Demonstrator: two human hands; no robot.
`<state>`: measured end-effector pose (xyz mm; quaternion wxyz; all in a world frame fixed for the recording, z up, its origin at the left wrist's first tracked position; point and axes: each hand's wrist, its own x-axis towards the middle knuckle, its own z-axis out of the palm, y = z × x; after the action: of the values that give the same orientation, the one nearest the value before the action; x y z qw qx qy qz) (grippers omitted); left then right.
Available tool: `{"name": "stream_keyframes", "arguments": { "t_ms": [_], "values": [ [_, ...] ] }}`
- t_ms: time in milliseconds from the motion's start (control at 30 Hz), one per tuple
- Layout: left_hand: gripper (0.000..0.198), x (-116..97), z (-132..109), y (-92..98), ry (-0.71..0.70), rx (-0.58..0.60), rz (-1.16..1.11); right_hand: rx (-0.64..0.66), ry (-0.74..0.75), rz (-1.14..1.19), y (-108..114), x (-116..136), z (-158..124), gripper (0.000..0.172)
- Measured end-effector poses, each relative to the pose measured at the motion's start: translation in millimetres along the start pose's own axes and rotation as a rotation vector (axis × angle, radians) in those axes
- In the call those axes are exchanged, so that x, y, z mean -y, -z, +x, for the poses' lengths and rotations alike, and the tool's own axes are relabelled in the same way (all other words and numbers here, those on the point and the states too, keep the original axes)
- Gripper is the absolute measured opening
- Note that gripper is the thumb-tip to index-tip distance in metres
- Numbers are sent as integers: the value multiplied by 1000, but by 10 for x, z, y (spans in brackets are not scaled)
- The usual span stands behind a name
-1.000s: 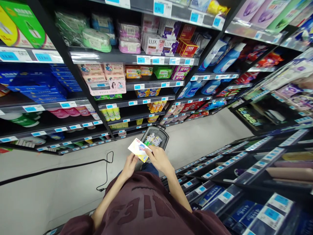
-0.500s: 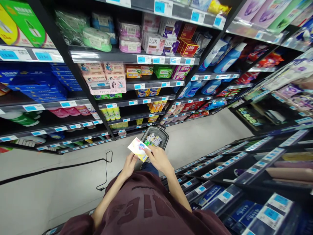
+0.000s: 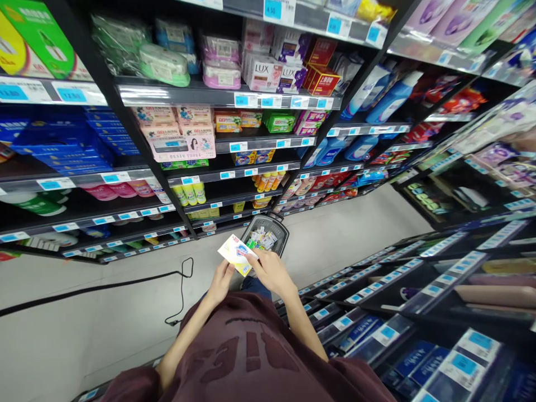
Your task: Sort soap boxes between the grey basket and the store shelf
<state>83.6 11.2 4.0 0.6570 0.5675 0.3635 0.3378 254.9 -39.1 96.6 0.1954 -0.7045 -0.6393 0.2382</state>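
A white and yellow soap box (image 3: 235, 252) with a blue shield-like logo is held in front of my body, tilted. Its near left corner is pinched by my left hand (image 3: 220, 283), the thumb lying on the top face. From the other side my right hand (image 3: 272, 272) grips it, with fingertips on the face beside the logo. Just beyond the box, a dark basket (image 3: 281, 228) stands on the floor with several small packets (image 3: 265, 238) inside. The box and my right hand cover its near part.
Shelves of boxed soap (image 3: 262, 75), bottles and packets rise ahead. On the right, another shelf rack (image 3: 419, 279) runs close to my arm. A black cable (image 3: 109, 286) lies across the floor (image 3: 104, 329) at left.
Almost nothing differs. The soap box has shifted very slightly, still held by both hands.
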Motion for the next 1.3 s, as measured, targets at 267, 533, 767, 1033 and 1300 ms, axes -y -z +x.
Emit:
{"name": "stream_keyframes", "arguments": {
  "t_ms": [267,533,767,1033,1300],
  "values": [
    [67,60,24,2,27,-33,-73,-5,5,19,-28,11,19,43],
    [65,79,32,-11,42,-22,-92,0,-3,22,-14,0,27,43],
    [59,132,22,7,51,10,-161,-4,-7,16,-5,9,15,43],
    [55,261,24,37,75,-16,-218,9,4,10,7,35,21,42],
    [59,234,29,58,79,-55,-217,18,8,23,-9,64,11,45]
  ]
}}
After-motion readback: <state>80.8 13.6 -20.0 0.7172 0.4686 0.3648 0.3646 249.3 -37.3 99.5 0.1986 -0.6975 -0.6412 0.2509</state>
